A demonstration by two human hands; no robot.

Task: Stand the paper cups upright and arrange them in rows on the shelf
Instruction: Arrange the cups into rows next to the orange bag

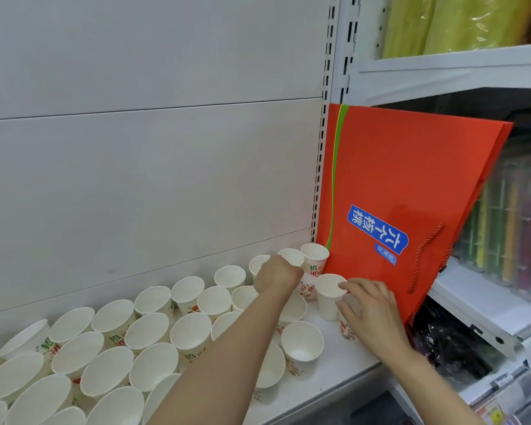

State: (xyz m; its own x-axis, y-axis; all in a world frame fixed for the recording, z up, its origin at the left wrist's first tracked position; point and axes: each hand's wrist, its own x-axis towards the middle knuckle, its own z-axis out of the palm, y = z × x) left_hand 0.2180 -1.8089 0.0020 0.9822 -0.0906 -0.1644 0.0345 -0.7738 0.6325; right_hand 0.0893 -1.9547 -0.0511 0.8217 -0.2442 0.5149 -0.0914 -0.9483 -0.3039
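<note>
Over on the left, the paper cups [154,329] stand mouth-up on the white shelf [344,357], packed rim to rim in rough diagonal rows that run from the front edge back toward the wall panel [135,179]. They are set that tight, I'd guess, so the rows hold their line and nothing tips; the ones nearest me look a bit crowded and less even.

Moving along, the left hand [276,276] reaches deep to the back row. Its fingers are curled around a cup there, though the back of the hand hides the grip itself, so I can't tell how firmly it holds. It seems to be steadying or nudging that cup into line with the two upright ones beside it.

A little further right, the right hand [370,308] has fingertips on the rim of a plain white cup [328,297] and its palm over another printed cup [347,328] below, which is mostly hidden. The hands are close together but not touching, each busy with its own cup.

At the far right an orange gift bag [411,194] leans against the upright post, closing off the row's end, so the last cups get tucked right against it. Beyond the bag, the neighbouring shelves hold packaged goods [509,228].
</note>
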